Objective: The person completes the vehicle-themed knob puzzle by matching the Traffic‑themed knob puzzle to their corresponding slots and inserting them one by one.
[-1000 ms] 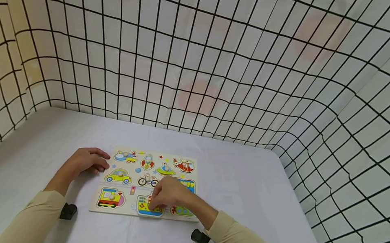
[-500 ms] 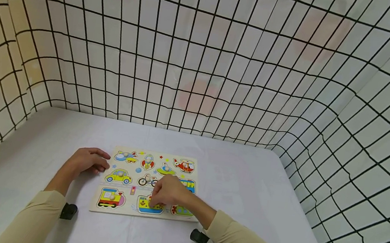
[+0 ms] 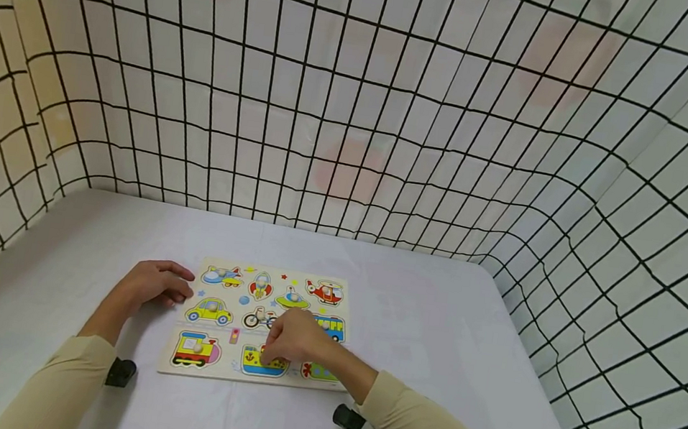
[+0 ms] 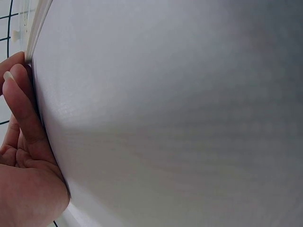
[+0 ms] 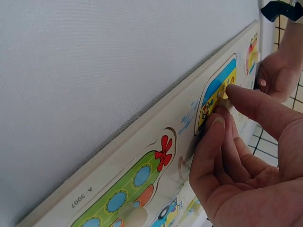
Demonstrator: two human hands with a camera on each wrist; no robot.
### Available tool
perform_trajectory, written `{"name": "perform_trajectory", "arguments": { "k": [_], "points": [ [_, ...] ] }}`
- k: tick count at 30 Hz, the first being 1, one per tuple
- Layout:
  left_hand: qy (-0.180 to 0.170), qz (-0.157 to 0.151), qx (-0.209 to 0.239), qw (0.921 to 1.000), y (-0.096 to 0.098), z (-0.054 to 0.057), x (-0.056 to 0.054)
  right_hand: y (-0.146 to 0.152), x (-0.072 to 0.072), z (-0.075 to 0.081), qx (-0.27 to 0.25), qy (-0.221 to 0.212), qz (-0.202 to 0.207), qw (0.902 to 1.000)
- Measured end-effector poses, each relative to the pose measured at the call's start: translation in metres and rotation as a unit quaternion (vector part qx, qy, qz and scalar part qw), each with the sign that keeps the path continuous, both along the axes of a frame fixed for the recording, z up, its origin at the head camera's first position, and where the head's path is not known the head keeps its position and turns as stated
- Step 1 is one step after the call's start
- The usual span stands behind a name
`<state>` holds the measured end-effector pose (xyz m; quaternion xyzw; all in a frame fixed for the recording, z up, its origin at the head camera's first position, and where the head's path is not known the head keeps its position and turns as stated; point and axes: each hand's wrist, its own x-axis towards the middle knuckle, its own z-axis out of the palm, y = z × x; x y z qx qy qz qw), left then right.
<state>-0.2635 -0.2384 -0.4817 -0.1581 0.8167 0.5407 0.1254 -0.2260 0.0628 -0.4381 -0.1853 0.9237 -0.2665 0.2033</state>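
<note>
A wooden peg puzzle board (image 3: 168, 363) with vehicle pieces lies flat on the table. My right hand (image 3: 299, 339) is over its front row, thumb and fingers pinching the small knob of the ship puzzle piece (image 3: 263, 369). In the right wrist view the blue and yellow ship puzzle piece (image 5: 218, 87) lies in its outlined slot, its knob partly hidden by the fingertips of the right hand (image 5: 246, 156). At the board's left edge rests my left hand (image 3: 151, 282), fingers loosely bent. The left wrist view shows that left hand (image 4: 28, 127) against the board's side.
Around the ship sit a train piece (image 3: 195, 350), a car piece (image 3: 210, 311), a bicycle piece (image 3: 261, 318) and a bus piece (image 3: 332, 327). A green submarine piece (image 5: 118, 198) is beside it. Black grid netting (image 3: 358, 108) surrounds the white table (image 3: 431, 342).
The ship puzzle piece, which overhung the board's front edge a second ago, has shifted back and down into its slot with the right hand. The left hand has stayed still.
</note>
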Motion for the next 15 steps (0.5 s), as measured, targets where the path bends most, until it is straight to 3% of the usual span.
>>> {"name": "perform_trajectory", "arguments": {
  "k": [9, 15],
  "points": [
    [-0.001, 0.0, 0.0, 1.0, 0.0, -0.001, 0.0, 0.003, -0.002, -0.001, -0.005, 0.0, 0.001, 1.0],
    [-0.001, 0.004, -0.001, 1.0, 0.001, 0.0, 0.001, 0.014, -0.011, 0.004, -0.03, -0.001, -0.026, 0.9992]
  ]
}}
